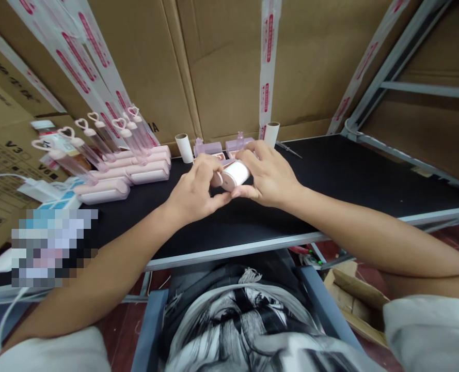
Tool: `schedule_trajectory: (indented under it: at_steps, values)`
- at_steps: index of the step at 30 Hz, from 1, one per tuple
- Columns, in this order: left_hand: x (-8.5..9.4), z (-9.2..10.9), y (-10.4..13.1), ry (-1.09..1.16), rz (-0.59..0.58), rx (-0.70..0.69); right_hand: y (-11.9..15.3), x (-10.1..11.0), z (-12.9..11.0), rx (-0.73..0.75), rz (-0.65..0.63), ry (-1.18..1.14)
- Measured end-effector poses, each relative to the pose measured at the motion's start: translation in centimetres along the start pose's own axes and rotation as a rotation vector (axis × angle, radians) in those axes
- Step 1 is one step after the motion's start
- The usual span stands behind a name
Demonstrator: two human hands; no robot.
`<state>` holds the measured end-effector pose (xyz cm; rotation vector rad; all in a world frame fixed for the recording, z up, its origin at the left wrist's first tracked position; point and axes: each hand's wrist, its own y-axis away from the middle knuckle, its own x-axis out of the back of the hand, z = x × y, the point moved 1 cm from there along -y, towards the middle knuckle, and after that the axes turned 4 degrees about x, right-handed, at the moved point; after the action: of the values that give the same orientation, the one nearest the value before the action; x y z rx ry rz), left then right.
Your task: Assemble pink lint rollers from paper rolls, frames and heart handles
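Note:
A small lint roller with a white roll and a pink end cap [235, 175] is between my hands, just above the black table. My right hand [271, 173] is closed around the white roll from the right, thumb underneath. From the left, my left hand [198, 188] grips a pink part [216, 179] beside the cap, with fingertips and thumb pinched together. My fingers hide how the two parts join. Just behind my hands stand a white tube [185, 149] and another white tube [271, 135], with purple-pink translucent pieces [240, 142] lying between them.
Several pink lint rollers with heart-topped clear handles [124, 168] stand at the left. Behind them is a bottle [47, 135], near a white power strip [59, 199]. Tweezers [289, 150] lie at the back. Cardboard [225, 67] walls the far edge; a metal frame [388, 57] rises right.

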<state>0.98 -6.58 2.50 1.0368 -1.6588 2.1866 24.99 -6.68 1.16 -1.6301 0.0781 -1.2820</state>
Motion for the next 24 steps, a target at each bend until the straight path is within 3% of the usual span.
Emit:
schedule_trajectory:
  at_steps: [8, 12, 17, 24]
  values:
    - [-0.7, -2.5, 0.4, 0.254, -0.011, 0.244, 0.0, -0.2, -0.1, -0.101, -0.039, -0.065]
    - [-0.8, -2.8, 0.6, 0.260, 0.008, 0.325, 0.0, 0.1, -0.5, -0.141, -0.076, -0.072]
    - [-0.9, -2.9, 0.8, 0.231, 0.014, 0.356, 0.1, 0.3, -0.6, -0.151, -0.059, -0.105]
    - [-1.0, -3.2, 0.6, 0.113, 0.084, 0.295, 0.0, 0.3, -0.6, -0.159, -0.066, -0.135]
